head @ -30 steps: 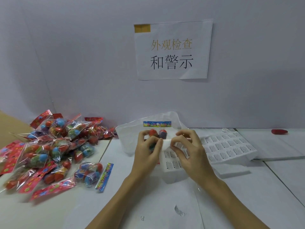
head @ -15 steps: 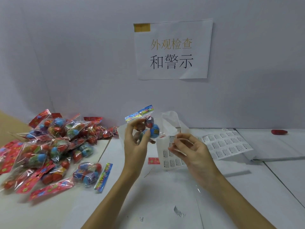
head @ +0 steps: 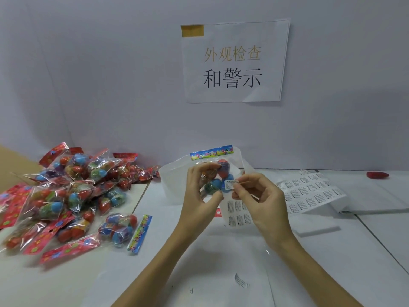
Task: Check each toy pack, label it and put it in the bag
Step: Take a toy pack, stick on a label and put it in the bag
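Nearest the camera, a clear plastic bag (head: 221, 273) lies flat on the white table (head: 354, 251), with faint print showing near its lower edge. Above it, both forearms reach inward. The left hand (head: 199, 196) grips a toy pack (head: 218, 173) upright, fingers curled round its clear film from the left; the pack holds red, blue and green egg-shaped toys under a blue patterned header card. The right hand (head: 261, 198) pinches a small white warning label (head: 230, 184) between thumb and forefinger, and the label touches the pack's front over a blue toy. Just beneath the hands a strip of label sheet (head: 238, 214) rests on the table, and a larger label sheet (head: 309, 193) with rows of printed stickers lies to the right, partly curled. To the left, a heap of toy packs (head: 66, 196) with red header cards spreads across the table, with 1 blue-headed pack (head: 124, 229) lying at its near right edge. Behind the held pack sits a white plastic bag (head: 174, 182). Far right, a small red object (head: 377, 175) lies by the wall. On the wall hangs a paper sign (head: 234, 63) with 2 lines of Chinese characters.
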